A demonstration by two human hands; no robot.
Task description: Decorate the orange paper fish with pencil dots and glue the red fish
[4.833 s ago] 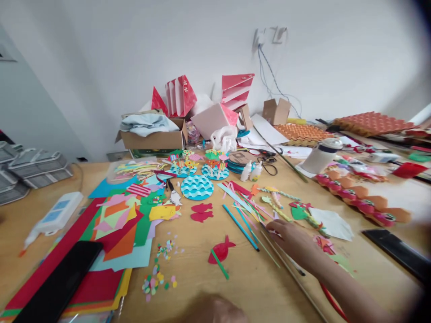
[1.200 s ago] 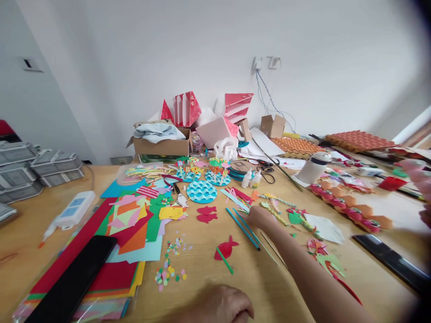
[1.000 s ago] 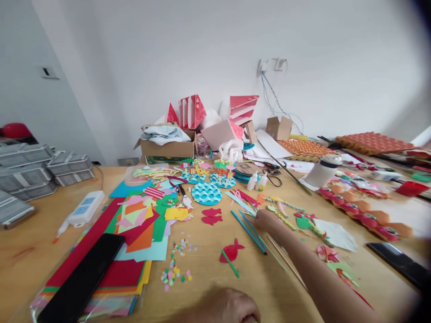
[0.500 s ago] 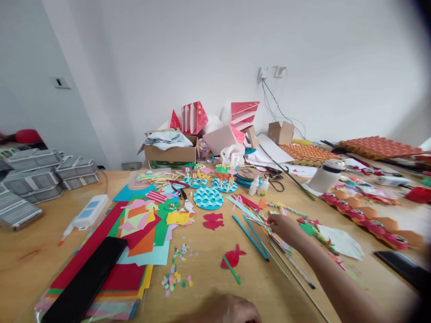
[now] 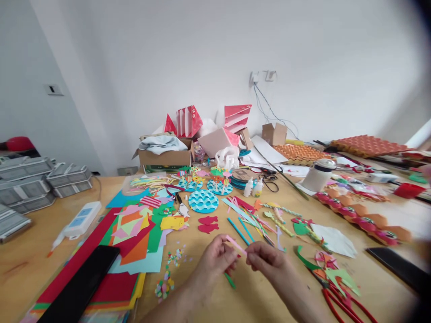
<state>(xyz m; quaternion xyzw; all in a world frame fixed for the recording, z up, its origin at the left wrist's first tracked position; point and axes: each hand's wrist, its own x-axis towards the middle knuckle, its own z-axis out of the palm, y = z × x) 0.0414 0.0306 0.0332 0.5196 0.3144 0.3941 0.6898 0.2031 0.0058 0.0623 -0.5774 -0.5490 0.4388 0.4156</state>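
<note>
A short pink paper strip [image 5: 236, 245] stretches between my two hands above the table's front middle. My left hand [image 5: 218, 258] pinches its left end, and my right hand [image 5: 264, 260] grips its right end. Under my left hand lies a green strip [image 5: 230, 280]; the red fish cutout there is almost wholly hidden. Beyond my hands are red fish shapes [image 5: 208, 224] and a round blue wavy piece [image 5: 203, 201]. Loose coloured strips [image 5: 256, 217] and blue sticks [image 5: 238, 231] lie just past my right hand.
Coloured paper sheets [image 5: 117, 287] and a black phone [image 5: 82, 282] lie at left. Red-handled scissors [image 5: 332, 296] rest among scraps at front right. Glue bottles [image 5: 257, 187], a white jar [image 5: 318, 176], an egg-carton strip [image 5: 357, 215] and a cardboard box [image 5: 164, 158] stand or lie farther back.
My right hand has come back from the strips to the front middle, now with a pink strip. My left hand has risen and taken its other end. The view has shifted, showing the scissors.
</note>
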